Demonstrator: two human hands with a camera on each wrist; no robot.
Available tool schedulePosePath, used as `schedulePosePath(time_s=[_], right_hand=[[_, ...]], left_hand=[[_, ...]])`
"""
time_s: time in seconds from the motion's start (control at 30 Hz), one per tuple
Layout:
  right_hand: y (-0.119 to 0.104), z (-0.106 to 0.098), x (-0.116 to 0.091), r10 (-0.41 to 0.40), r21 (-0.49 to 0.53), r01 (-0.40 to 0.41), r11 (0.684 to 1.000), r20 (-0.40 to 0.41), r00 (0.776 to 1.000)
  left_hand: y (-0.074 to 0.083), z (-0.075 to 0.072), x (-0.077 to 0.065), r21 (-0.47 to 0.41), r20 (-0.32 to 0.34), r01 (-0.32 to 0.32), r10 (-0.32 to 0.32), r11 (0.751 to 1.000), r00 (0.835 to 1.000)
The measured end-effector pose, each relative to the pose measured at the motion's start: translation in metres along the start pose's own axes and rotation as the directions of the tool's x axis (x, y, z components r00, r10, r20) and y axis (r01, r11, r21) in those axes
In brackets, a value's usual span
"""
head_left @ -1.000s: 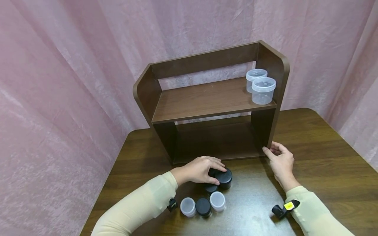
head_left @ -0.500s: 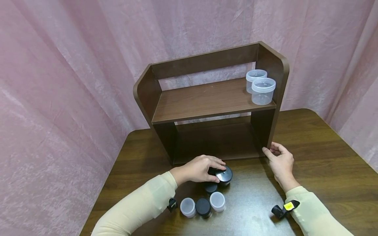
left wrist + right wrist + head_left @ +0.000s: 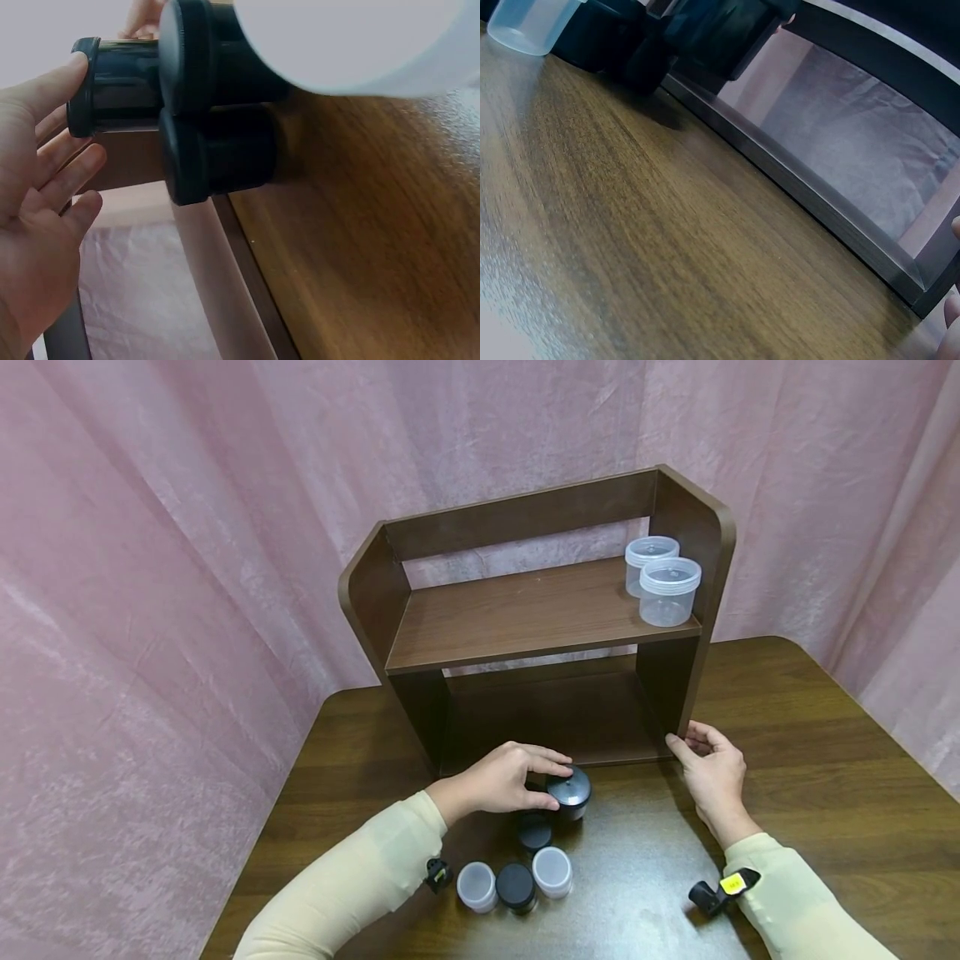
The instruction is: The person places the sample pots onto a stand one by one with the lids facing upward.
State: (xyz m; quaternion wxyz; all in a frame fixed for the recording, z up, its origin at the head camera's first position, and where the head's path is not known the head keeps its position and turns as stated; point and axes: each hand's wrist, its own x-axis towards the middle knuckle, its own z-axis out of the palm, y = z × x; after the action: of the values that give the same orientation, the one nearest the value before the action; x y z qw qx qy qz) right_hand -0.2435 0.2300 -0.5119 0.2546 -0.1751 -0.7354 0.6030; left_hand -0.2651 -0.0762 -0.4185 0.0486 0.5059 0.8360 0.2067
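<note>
My left hand (image 3: pixel 504 781) holds a black-lidded jar (image 3: pixel 572 790) by its lid, thumb on the near side and fingers on the far side. In the right wrist view this jar (image 3: pixel 724 34) hangs above the table. The left wrist view has two more black jars (image 3: pixel 232 56) close beside the held one. My right hand (image 3: pixel 712 774) grips the front lower corner of the brown two-tier shelf (image 3: pixel 517 618), its thumb on the front edge. In the right wrist view only bits of its fingers (image 3: pixel 952 307) show.
Near the table's front stand two white-lidded jars (image 3: pixel 552 870), with a black-lidded jar (image 3: pixel 516 887) between them. Another black lid (image 3: pixel 535 832) lies behind that row. Two clear lidded tubs (image 3: pixel 667 597) stand on the upper shelf at the right. A pink curtain hangs behind.
My left hand has raised the black-lidded jar off the table and moved it slightly toward the shelf, uncovering more of the black lid in front. The right hand stays on the shelf.
</note>
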Motion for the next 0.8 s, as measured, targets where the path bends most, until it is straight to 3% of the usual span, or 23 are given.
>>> schedulePosePath(time_s=[0.37,0.63,0.8], right_hand=[[-0.001,0.000,0.000,0.002,-0.008,-0.003,1.000,-0.004,1.000],[-0.001,0.001,0.001,-0.006,0.004,0.006,1.000,-0.010,1.000],[0.000,0.001,0.001,-0.006,-0.007,0.006,1.000,-0.009,1.000]], left_hand=[[0.010,-0.016,0.003,-0.073,-0.129,-0.111,0.101,0.991,0.986],[0.020,-0.029,0.006,-0.118,-0.257,-0.182,0.147,0.976,0.955],[0.025,-0.034,0.009,-0.151,-0.328,-0.246,0.186,0.957,0.926]])
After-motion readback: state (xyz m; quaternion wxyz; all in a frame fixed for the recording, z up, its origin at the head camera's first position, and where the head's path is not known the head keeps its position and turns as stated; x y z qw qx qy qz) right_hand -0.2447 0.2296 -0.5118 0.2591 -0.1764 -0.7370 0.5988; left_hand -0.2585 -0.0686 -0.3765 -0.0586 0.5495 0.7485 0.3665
